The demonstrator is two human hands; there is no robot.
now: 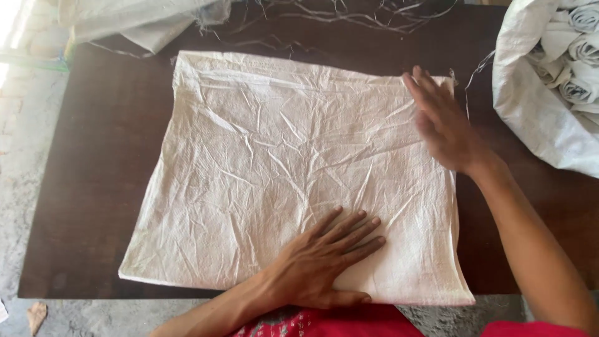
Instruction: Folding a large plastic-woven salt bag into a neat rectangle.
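Note:
A crumpled white woven sack (262,168) lies flat on a dark brown table (100,162). My left hand (324,259) presses palm down on the sack's near edge, fingers spread and pointing to the far right. My right hand (443,122) rests flat over the sack's far right corner, blurred, fingers together and pointing away. Neither hand holds anything.
A large white woven bag (536,106) stuffed with rolled sacks (577,56) sits at the table's right. More folded white sacking (137,22) lies at the far left, with loose threads (349,15) along the back edge. Grey concrete floor (25,143) lies left.

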